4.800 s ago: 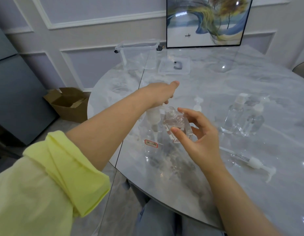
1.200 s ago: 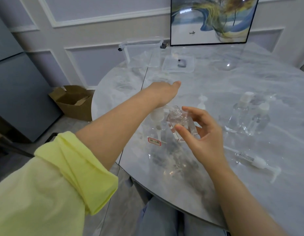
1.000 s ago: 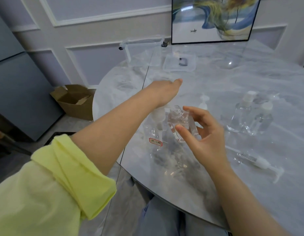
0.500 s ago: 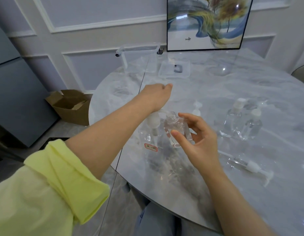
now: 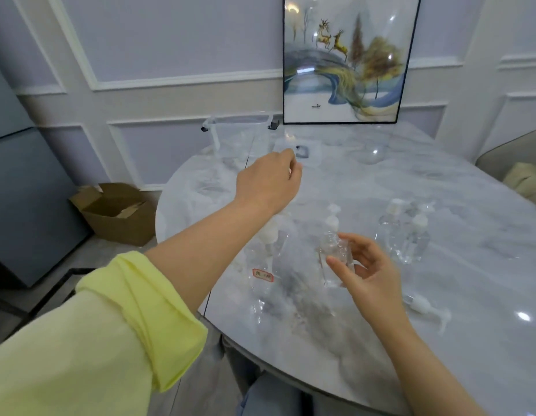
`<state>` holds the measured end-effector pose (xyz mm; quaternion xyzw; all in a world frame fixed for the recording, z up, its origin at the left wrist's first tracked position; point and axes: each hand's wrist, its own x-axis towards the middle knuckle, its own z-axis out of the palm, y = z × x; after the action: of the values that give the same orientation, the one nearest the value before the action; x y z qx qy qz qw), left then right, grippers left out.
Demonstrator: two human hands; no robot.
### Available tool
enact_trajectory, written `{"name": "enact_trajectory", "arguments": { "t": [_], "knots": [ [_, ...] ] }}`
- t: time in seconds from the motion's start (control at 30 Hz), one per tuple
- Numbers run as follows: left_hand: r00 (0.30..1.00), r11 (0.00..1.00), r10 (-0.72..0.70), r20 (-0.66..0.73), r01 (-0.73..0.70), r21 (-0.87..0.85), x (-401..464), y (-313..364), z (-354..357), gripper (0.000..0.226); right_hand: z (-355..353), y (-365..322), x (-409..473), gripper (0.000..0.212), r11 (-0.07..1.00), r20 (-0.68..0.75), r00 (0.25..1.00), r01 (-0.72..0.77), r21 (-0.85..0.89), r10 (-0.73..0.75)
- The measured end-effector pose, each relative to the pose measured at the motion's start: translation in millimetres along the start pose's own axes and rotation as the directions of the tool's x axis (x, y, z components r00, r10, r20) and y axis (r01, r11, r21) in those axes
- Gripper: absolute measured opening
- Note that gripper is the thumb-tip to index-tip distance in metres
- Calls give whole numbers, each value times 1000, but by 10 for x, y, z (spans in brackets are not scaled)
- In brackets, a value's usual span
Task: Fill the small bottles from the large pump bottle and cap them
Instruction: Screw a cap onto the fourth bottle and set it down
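small bottle (image 5: 332, 259) blurred, pump bottle (image 5: 265, 265) half-hidden

Our left hand (image 5: 268, 183) hangs raised, fingers loosely curled downward; our right hand (image 5: 370, 277) pinches low, thumb and fingers bent.

The left hand (image 5: 268, 183) hovers above the large pump bottle (image 5: 265, 259) on the marble table (image 5: 458, 283), fingers loosely curled. The right hand (image 5: 370, 274) holds a small clear bottle (image 5: 332, 259) upright and uncapped; two capped small bottles (image 5: 403, 235) stand beyond — a loose pump cap (image 5: 425, 307) lies nearer.
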<state>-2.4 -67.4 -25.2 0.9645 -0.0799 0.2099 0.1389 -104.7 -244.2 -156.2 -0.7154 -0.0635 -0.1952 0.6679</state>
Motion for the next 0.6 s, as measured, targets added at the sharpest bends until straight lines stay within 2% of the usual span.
{"name": "enact_trajectory", "arguments": {
  "t": [0.2, 0.3, 0.43, 0.6],
  "knots": [
    [969, 984, 163, -186, -147, 95, -11, 64, -17, 28, -227, -70, 22, 35, 994, 10, 998, 56, -99, -55],
    [952, 982, 186, -243, -170, 87, -11, 95, -37, 32, -293, -65, 20, 35, 990, 9, 998, 70, -126, -69],
    [961, 990, 142, -237, -139, 27, -13, 103, -52, 36, -359, -57, 5, 37, 984, -3, 999, 42, -171, -43],
    [971, 992, 124, -203, -128, -10, -36, 112, -61, 29, -391, -62, -9, 37, 983, -2, 1000, -3, -182, 3]
  ]
}}
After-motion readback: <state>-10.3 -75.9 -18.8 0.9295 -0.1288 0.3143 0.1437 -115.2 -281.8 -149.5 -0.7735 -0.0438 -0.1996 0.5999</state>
